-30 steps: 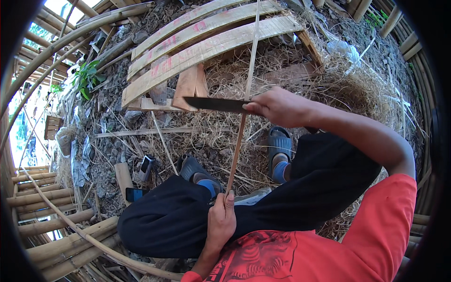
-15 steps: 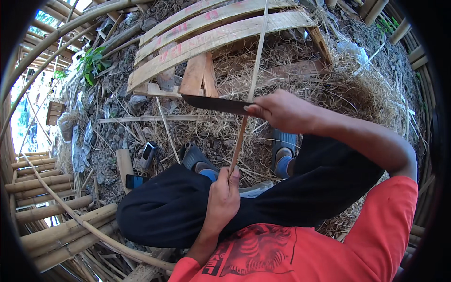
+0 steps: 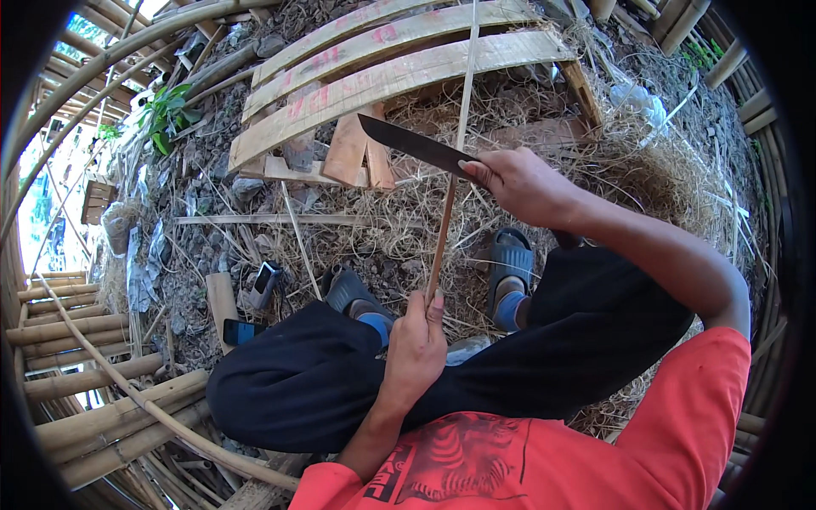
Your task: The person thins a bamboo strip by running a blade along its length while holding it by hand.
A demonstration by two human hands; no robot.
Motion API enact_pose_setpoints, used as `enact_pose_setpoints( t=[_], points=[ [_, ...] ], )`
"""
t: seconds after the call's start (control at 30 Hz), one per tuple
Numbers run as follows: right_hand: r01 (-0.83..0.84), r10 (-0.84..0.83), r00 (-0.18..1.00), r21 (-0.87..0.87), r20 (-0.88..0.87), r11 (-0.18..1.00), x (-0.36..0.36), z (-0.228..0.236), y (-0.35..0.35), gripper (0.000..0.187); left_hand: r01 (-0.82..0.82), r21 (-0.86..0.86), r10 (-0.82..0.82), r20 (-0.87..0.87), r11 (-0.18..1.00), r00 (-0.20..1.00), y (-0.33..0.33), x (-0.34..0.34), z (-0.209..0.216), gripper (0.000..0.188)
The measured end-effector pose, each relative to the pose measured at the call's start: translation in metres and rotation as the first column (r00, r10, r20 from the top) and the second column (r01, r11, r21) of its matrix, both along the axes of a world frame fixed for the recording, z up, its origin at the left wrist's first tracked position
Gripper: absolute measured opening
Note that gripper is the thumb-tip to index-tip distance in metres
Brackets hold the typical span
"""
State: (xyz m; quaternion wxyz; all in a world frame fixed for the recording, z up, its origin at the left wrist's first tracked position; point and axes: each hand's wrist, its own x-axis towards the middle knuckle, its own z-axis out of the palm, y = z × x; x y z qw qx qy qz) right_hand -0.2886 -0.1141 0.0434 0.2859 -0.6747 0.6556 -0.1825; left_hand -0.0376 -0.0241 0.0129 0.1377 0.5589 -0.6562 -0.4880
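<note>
My left hand (image 3: 414, 350), low in the middle, is closed round the near end of a long, thin bamboo strip (image 3: 444, 229). From there the strip runs away from me and passes over a slatted wooden pallet. Farther out, my right hand (image 3: 529, 189) grips a machete (image 3: 410, 143), its dark blade pointing left and tilted up toward the pallet. The blade crosses the strip close to my right thumb, which lies at the crossing. Most of the machete's handle is hidden by the hand.
The wooden pallet (image 3: 408, 70) lies ahead, with wood shavings (image 3: 654, 174) around it. On the ground to the left are a phone (image 3: 243, 331), a small boxy device (image 3: 265, 280) and another bamboo strip (image 3: 272, 219). Bamboo poles (image 3: 72, 329) line the left side. My sandalled feet are between.
The machete's tip has swung up and a little right, away from me. My right hand has shifted slightly outward; my left hand has moved slightly up and right, still holding the strip.
</note>
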Motion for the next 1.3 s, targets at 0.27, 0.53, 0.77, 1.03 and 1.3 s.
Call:
enact_pose_setpoints(
  t=[0.27, 0.53, 0.77, 1.03, 1.3],
  points=[
    [0.016, -0.018, 1.0, 0.097, 0.018, 0.995, -0.003, 0.004, -0.004, 0.045, 0.016, -0.024, -0.015, 0.014, 1.0, 1.0, -0.006, -0.002, -0.004, 0.034],
    [-0.047, 0.042, 0.998, 0.082, 0.052, 0.996, 0.005, 0.002, 0.0, 0.041, -0.03, 0.049, 0.031, -0.008, 0.998, 0.999, -0.009, -0.003, 0.004, 0.036],
    [-0.007, -0.01, 0.995, 0.162, 0.099, 0.987, 0.008, 0.009, 0.0, 0.042, -0.026, 0.045, 0.029, -0.062, 0.999, 0.998, -0.007, -0.004, -0.009, 0.038],
    [-0.22, 0.193, 0.971, 0.203, 0.143, 0.954, 0.022, -0.001, 0.009, 0.033, -0.059, 0.089, 0.07, -0.122, 0.994, 0.99, -0.013, -0.007, -0.015, 0.038],
    [0.009, -0.012, 0.999, 0.059, 0.05, 0.998, -0.01, -0.007, -0.021, 0.041, 0.043, 0.583, 0.276, -0.448, 0.811, 0.85, 0.013, 0.014, -0.01, 0.032]
  ],
)
